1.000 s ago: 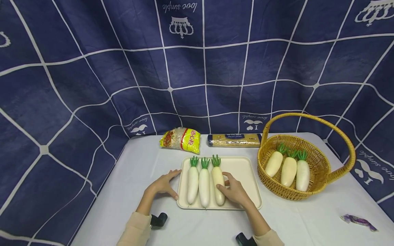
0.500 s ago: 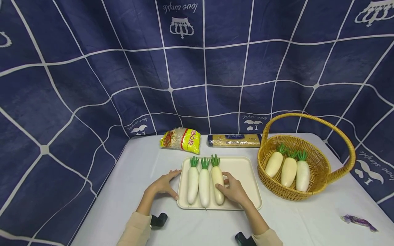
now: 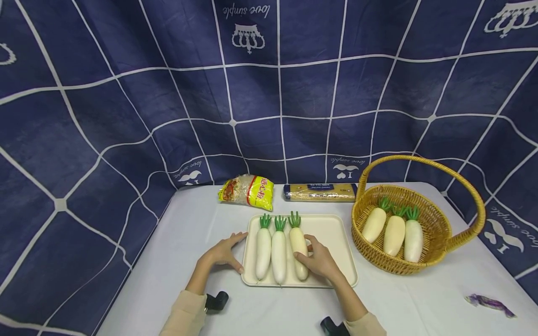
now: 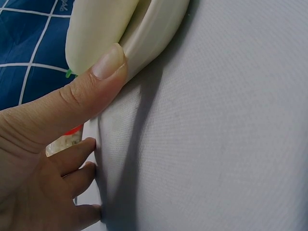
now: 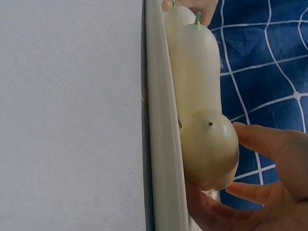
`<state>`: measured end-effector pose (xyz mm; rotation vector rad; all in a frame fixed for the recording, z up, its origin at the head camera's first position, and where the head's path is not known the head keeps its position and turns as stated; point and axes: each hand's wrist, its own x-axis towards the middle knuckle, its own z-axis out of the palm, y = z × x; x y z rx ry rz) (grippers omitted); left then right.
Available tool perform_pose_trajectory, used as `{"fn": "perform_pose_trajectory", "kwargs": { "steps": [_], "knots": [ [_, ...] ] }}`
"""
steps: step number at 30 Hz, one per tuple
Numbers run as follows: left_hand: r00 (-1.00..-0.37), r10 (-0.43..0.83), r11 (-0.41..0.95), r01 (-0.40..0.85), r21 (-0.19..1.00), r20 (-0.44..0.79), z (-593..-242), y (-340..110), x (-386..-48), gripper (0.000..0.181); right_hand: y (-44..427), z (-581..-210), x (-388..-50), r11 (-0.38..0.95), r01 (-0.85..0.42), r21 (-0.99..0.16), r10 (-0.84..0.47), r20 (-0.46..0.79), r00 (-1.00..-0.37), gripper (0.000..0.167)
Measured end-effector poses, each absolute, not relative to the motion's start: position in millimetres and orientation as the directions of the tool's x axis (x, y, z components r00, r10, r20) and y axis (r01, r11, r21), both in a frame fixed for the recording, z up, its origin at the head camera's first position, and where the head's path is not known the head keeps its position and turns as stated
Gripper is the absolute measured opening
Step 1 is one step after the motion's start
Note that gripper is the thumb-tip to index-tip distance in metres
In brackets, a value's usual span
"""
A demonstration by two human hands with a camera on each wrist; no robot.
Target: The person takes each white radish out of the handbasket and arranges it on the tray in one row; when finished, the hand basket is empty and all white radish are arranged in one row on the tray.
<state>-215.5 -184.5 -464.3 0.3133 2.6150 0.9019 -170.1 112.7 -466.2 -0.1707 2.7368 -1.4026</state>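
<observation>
Cream radish [image 3: 298, 240] in the spotlight, over the middle of the tray [image 3: 329, 233] — leaves toward the tray's far edge, body just beside the middle white radish [image 3: 279, 256], which has the outer white radish [image 3: 263, 254] on its other side, nearer the tray's left edge. The right hand [image 3: 320, 261] grasps it, thumb across the top and fingers down the flank; whether its underside bears fully on the tray floor I cannot tell. Over at the tray's left edge, the left hand [image 3: 222, 250] clasps nothing, fingers spread, thumb against the rim, seemingly bracing it. So the step in hand looks like lining this one up in the row — three more radishes [image 3: 394, 234] sit in the wicker basket [image 3: 388, 265] to the tray's right. What's called for, I'd judge: straighten that near end, which slants off to the right, settle it flat, then let go gently, since a rounded body like this could roll toward the tray's bare right side.
</observation>
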Motion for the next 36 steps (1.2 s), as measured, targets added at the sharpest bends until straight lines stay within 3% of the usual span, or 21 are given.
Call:
{"fn": "perform_pose_trajectory", "kwargs": {
  "steps": [36],
  "knots": [
    [-0.912, 0.322, 0.774, 0.101, 0.625, -0.252, -464.9, -185.2, -214.9, 0.108, 119.4, -462.8, -171.7, 0.606, -0.027, -0.795, -0.109, -0.049, -0.993, 0.068]
  ]
}}
